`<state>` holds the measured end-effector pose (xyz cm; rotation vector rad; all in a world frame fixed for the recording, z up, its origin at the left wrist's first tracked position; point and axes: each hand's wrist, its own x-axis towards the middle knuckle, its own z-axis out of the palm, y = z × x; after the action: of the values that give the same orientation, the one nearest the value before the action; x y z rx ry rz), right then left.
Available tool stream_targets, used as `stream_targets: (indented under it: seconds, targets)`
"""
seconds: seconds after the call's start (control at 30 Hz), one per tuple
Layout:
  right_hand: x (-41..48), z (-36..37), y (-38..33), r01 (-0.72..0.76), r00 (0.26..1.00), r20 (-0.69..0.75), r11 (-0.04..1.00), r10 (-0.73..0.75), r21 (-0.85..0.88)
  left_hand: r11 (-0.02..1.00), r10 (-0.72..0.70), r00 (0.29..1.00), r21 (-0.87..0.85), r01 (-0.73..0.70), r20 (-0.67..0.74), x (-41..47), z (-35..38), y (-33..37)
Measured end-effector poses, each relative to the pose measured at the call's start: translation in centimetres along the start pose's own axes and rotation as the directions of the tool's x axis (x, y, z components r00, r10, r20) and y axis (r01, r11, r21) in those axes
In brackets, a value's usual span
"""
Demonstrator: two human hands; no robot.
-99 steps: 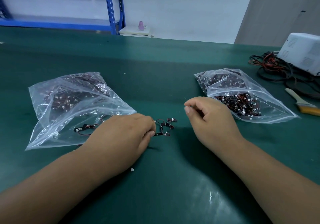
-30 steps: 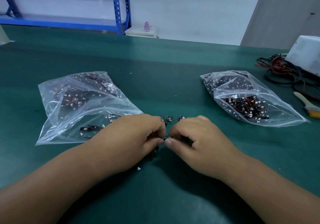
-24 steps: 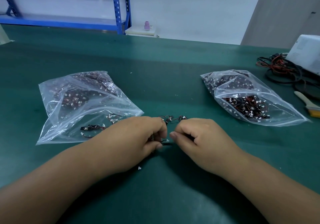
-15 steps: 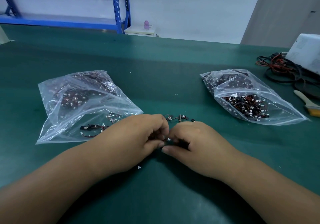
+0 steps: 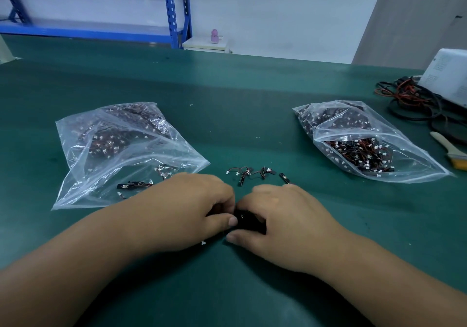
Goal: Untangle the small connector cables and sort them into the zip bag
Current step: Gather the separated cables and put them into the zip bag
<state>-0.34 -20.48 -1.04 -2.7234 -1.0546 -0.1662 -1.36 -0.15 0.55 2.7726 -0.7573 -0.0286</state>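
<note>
The left hand [image 5: 192, 208] and the right hand [image 5: 285, 220] lie low in the middle of the frame, on the green table [image 5: 227, 99]. Both have curled fingers, and their fingertips meet over a small dark piece [image 5: 243, 219]. Both hands pinch this piece between thumb and fingers. Most of it is hidden, so I cannot tell its exact shape. Both forearms come in from the lower corners of the frame.

Just above the hands, a few loose cables [image 5: 250, 172] lie on the table in a short row, black and red with white plugs. They are apart from both hands. One tiny white bit [image 5: 203, 243] lies under the left hand.

At the middle left is the left bag [image 5: 121, 150], clear plastic, with its mouth toward the left hand. It holds a dark mass of cables at the far end and some single ones near the mouth. At the middle right is the right bag [image 5: 361, 139], also full of cables, well apart from the hands.

At the right edge there are a brush [image 5: 449, 150], a heap of wires [image 5: 409, 99] and a white box [image 5: 449, 79]. In the upper left stands a blue shelf [image 5: 177, 11], and a small pink bottle [image 5: 214, 36] is beside it.
</note>
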Motion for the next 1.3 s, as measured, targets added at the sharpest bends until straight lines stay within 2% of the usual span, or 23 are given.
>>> stream_targets:
  seconds: [0.1, 0.3, 0.5, 0.63, 0.8, 0.9, 1.07, 1.2, 1.3]
  targets:
    - [-0.1, 0.5, -0.5, -0.019, 0.998, -0.053, 0.999, 0.022, 0.049, 0.999, -0.010, 1.000, -0.035, 0.010, -0.004, 0.1, 0.2, 0.4]
    - [0.2, 0.3, -0.2, -0.030, 0.999, -0.036, 0.996, 0.033, 0.086, 0.979, -0.097, 0.988, -0.193, 0.072, -0.123, 0.4, 0.0, 0.3]
    - [0.0, -0.3, 1.4, -0.082, 0.995, -0.042, 0.985, 0.089, 0.150, 0.974, -0.108, 0.980, -0.215, 0.070, -0.169, 0.5, 0.3, -0.1]
    - [0.0, -0.1, 1.0, -0.079, 0.996, -0.018, 0.990, 0.082, 0.117, 0.937, -0.091, 0.963, -0.348, -0.003, -0.252, 0.6, 0.5, 0.4]
    - [0.3, 0.9, 0.4, -0.009, 0.990, -0.139, 0.991, 0.028, 0.132, 0.891, -0.027, 0.962, -0.443, -0.101, -0.273, 0.4, 0.5, 0.9]
    - [0.4, 0.8, 1.0, -0.030, 0.986, -0.157, 0.984, 0.059, 0.177, 0.922, -0.051, 0.949, -0.380, -0.075, -0.312, 0.5, 0.6, 0.6]
    - [0.3, 0.1, 2.9, -0.148, 0.944, -0.231, 0.930, 0.234, 0.337, 0.983, -0.120, 0.939, -0.173, 0.066, -0.324, 0.5, 0.3, -0.5]
    - [0.4, 0.0, 3.8, -0.194, 0.918, -0.218, 0.856, 0.331, 0.479, 0.988, -0.123, 0.939, -0.132, 0.084, -0.321, 0.5, 0.0, -0.7]
    - [0.4, 0.2, 3.9, -0.183, 0.927, -0.204, 0.856, 0.314, 0.484, 0.989, -0.112, 0.943, -0.129, 0.074, -0.315, 0.6, 0.0, -0.6]
